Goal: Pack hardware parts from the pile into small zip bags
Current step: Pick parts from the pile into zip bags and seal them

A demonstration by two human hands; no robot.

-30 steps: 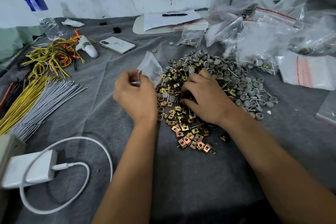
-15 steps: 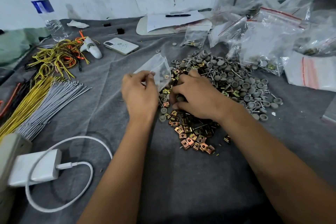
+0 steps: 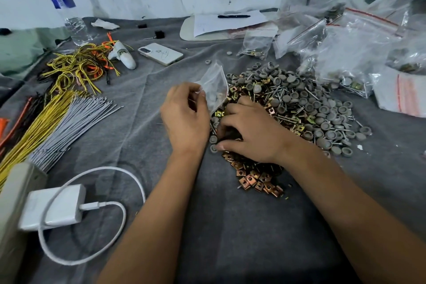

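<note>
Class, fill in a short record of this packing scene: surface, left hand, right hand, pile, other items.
surface: grey cloth
left hand: pinches small zip bag
right hand: fingers curled into the pile, picking parts
pile: grey caps, screws, copper-coloured square clips
other items: phone, water bottle, white charger

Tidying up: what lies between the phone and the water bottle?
Head view: a white tool and tangled wires lie between phone and bottle.
</note>
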